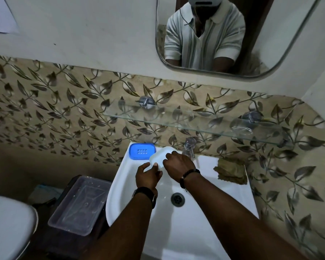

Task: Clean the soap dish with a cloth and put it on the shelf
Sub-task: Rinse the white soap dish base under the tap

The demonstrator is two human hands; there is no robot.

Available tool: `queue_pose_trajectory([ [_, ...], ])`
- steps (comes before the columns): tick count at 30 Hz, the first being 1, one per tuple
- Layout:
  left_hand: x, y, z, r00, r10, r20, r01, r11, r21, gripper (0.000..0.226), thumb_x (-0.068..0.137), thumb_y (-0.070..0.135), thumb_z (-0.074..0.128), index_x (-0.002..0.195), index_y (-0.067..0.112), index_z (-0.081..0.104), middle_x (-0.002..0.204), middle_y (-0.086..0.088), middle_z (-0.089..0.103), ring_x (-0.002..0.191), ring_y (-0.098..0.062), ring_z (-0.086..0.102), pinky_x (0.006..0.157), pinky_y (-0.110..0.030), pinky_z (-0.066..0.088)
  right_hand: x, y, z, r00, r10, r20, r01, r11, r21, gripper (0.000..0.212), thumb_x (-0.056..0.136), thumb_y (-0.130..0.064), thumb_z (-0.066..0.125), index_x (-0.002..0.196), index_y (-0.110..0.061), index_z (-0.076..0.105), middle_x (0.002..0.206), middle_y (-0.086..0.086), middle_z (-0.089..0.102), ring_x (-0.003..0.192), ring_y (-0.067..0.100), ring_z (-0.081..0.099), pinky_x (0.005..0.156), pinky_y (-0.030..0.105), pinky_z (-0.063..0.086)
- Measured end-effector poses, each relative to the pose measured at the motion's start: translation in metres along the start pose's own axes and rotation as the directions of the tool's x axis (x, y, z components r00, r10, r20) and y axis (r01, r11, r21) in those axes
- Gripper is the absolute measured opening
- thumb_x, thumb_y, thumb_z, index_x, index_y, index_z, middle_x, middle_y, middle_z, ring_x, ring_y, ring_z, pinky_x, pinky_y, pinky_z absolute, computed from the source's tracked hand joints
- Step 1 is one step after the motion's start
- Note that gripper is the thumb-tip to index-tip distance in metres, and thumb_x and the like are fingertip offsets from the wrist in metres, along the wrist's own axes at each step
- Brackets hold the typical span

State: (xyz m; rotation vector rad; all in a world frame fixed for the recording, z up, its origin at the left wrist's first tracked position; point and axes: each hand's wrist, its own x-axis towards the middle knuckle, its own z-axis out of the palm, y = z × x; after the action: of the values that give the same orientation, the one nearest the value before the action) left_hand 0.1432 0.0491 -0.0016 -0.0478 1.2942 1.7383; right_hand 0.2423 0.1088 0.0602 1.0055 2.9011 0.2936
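Soap dish parts: one white [159,156], one blue [142,151]

One view only, from a wide-angle camera worn on the person's head. It looks forward and steeply down onto the white sink [210,228], close enough that both forearms enter from the bottom edge and reach toward the middle of the frame. It faces the leaf-patterned wall [64,102], with the glass shelf [176,121] above the sink and the mirror [223,34] at the top edge. Straight lines bow near the borders.
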Motion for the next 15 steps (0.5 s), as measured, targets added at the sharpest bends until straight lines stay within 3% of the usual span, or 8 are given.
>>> queue_pose_trajectory([
  [4,0.021,-0.010,0.007,0.999,-0.047,-0.023,0.049,0.995,0.083,0.033,0.087,0.006,0.074,0.118,0.008,0.062,0.102,-0.027,0.070,0.081,-0.033,0.069,0.078,-0.039,0.060,0.019,0.009,0.013,0.993,0.017,0.115,-0.015,1.000,-0.019,0.025,0.091,-0.006,0.046,0.105,-0.001,0.066,0.110,0.017,0.061,0.108,0.038,0.055,0.074,0.042,0.047],
  [7,0.033,-0.015,0.011,0.998,-0.058,-0.030,0.062,0.985,0.158,0.035,0.086,0.007,0.074,0.120,0.009,0.063,0.098,-0.022,0.071,0.085,-0.035,0.071,0.085,-0.043,0.060,0.029,0.014,0.021,0.986,0.022,0.168,-0.019,1.000,-0.021,0.023,0.089,-0.004,0.048,0.102,-0.001,0.067,0.108,0.018,0.063,0.106,0.038,0.057,0.072,0.039,0.045],
  [10,0.044,-0.017,0.013,0.998,-0.060,-0.022,0.064,0.970,0.234,0.040,0.086,0.009,0.075,0.124,0.010,0.062,0.109,-0.020,0.070,0.096,-0.035,0.071,0.090,-0.046,0.059,0.038,0.016,0.028,0.980,0.018,0.199,-0.017,1.000,-0.009,0.024,0.090,-0.006,0.047,0.102,-0.002,0.067,0.109,0.018,0.064,0.104,0.039,0.060,0.074,0.040,0.047],
  [15,0.057,-0.019,0.014,0.999,0.018,-0.051,0.004,0.916,0.401,0.035,0.086,0.017,0.075,0.119,0.017,0.065,0.113,-0.016,0.071,0.101,-0.033,0.069,0.097,-0.046,0.055,0.046,0.016,0.037,0.977,0.005,0.213,0.000,1.000,-0.020,0.027,0.093,-0.007,0.045,0.107,-0.003,0.068,0.111,0.019,0.065,0.105,0.038,0.061,0.078,0.041,0.049],
])
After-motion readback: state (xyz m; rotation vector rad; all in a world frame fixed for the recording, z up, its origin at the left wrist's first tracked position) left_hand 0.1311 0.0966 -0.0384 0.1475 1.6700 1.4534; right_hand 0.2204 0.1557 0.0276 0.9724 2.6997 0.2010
